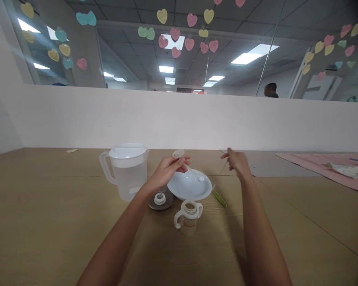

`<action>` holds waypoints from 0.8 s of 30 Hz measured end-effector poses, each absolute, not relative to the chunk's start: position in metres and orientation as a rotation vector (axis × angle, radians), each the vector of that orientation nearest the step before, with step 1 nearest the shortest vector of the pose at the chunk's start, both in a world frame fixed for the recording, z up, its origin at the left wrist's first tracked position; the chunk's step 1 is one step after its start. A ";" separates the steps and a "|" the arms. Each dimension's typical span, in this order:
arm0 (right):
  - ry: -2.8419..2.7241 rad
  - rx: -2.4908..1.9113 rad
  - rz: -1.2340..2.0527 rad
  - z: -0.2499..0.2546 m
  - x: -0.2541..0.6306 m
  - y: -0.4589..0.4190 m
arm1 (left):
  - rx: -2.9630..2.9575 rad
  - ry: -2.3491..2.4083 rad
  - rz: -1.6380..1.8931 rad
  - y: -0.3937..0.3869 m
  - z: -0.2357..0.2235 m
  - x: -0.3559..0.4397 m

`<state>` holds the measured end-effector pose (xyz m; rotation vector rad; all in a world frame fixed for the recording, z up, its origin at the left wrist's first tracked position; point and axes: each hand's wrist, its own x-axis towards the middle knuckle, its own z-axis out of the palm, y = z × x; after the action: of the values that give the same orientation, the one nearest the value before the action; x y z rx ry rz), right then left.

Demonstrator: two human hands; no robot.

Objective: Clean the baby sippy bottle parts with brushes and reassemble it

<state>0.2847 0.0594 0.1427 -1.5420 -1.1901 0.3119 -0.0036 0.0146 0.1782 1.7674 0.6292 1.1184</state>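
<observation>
our left hand [167,171] is closed, thumb and fingers clamped on a round clear lid [178,153], with a slim straw [192,171] slanting down from the grip to a rounded white end [201,178] over the bowl [183,190]. we cannot tell whether straw and lid are joined. our right hand [238,162], raised beyond the bowl's right side, seems to pinch a thin rod [224,166] between its fingers, though both are blurred.

by our judgement the work is partway along: the two-handled bottle [188,223] stands upright on the table [77,238], just in front of the bowl, with its round mouth uncovered. a white ring-shaped piece [160,199] sits apart on a dark dish [154,207], so the pieces are separate and none has been put back on the bottle.

the bottle looks like clear plastic with red lettering and smooth, curved, paler handles. the bowl is shallow, glossy and white; the dish is round with a dull sheen. at left, a translucent lidded pitcher [127,174] stands upright, while a green-handled tool [219,198] lies flat beside the bowl on the wood-toned tabletop.
</observation>
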 end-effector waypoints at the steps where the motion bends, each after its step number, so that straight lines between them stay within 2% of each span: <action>1: -1.166 -1.572 0.445 0.135 0.275 0.070 | 1.750 0.623 1.154 0.014 0.178 -0.004; 2: -1.162 -1.582 0.582 0.128 0.266 0.079 | 1.742 0.621 1.188 0.013 0.177 -0.004; 6: -1.192 -1.605 0.717 0.105 0.246 0.092 | 1.812 0.721 1.278 0.011 0.181 -0.006; 9: -1.216 -1.671 0.717 0.103 0.245 0.089 | 1.917 0.861 1.301 0.012 0.183 -0.009; 13: -1.262 -1.699 0.599 0.131 0.235 0.070 | 2.055 0.961 1.305 0.015 0.181 -0.011; 15: -1.368 -1.597 0.628 0.152 0.219 0.052 | 2.133 1.016 1.316 0.015 0.180 -0.011; 19: -1.972 -0.939 0.986 0.183 0.182 0.017 | 2.173 1.014 1.309 0.012 0.178 -0.010; 24: -1.963 -0.901 0.925 0.182 0.164 0.015 | 2.166 0.986 1.325 0.014 0.173 -0.006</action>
<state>0.1644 0.0151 0.1824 -0.9015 -1.9629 0.9248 -0.0060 0.0137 0.1735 2.1659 0.9859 1.3248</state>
